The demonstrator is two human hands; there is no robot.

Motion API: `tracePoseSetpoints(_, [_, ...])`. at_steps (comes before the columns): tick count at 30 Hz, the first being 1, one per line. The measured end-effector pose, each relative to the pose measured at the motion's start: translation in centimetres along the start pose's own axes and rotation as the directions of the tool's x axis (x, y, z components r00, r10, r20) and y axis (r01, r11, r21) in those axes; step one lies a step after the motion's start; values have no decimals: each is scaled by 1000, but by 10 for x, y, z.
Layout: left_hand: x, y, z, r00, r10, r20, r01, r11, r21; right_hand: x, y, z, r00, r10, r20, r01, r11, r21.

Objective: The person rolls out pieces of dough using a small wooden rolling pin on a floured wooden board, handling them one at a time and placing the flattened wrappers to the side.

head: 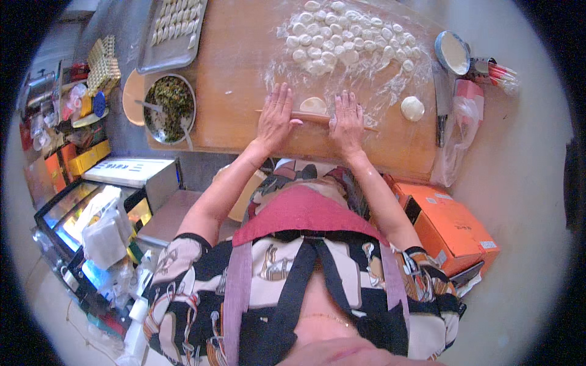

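A thin wooden rolling pin (313, 117) lies crosswise near the front of the floured wooden board (238, 59). My left hand (274, 116) rests palm down over its left part, fingers stretched forward. Over its right part lies my right hand (346, 121), floury at the fingers. Between the hands, a small round of dough (313, 104) shows just beyond the pin; its near edge is hidden by the pin. Many flattened dough pieces (334, 34) cover the far side of the board. One rolled dough wrapper (412, 109) sits apart at the right.
Left of my hands stands a metal bowl (194, 107) of chopped green filling, with utensils in it. Behind it is a metal tray (185, 64) of shaped dumplings. A cleaver (442, 91) and a flour bowl (452, 52) lie right. Orange boxes (453, 224) stand below.
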State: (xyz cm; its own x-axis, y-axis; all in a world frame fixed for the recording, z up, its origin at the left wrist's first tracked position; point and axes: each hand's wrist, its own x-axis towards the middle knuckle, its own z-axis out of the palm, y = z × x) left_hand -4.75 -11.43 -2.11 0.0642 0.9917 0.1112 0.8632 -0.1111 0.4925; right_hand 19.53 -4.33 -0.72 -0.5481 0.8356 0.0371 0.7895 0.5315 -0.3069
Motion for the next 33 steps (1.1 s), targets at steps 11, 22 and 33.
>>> tracePoseSetpoints(11, [48, -23, 4, 975, -14, -224, 61, 977, 205, 53, 4, 3, 971, 82, -226, -83, 997, 6])
tracePoseSetpoints(22, [77, 3, -7, 963, -97, -253, 144, 974, 175, 55, 24, -12, 945, 135, -298, -106, 988, 110])
tracePoseSetpoints(33, [-38, 55, -25, 990, -78, -118, 57, 983, -172, 43, -47, -7, 941, 269, -207, -196, 929, 313])
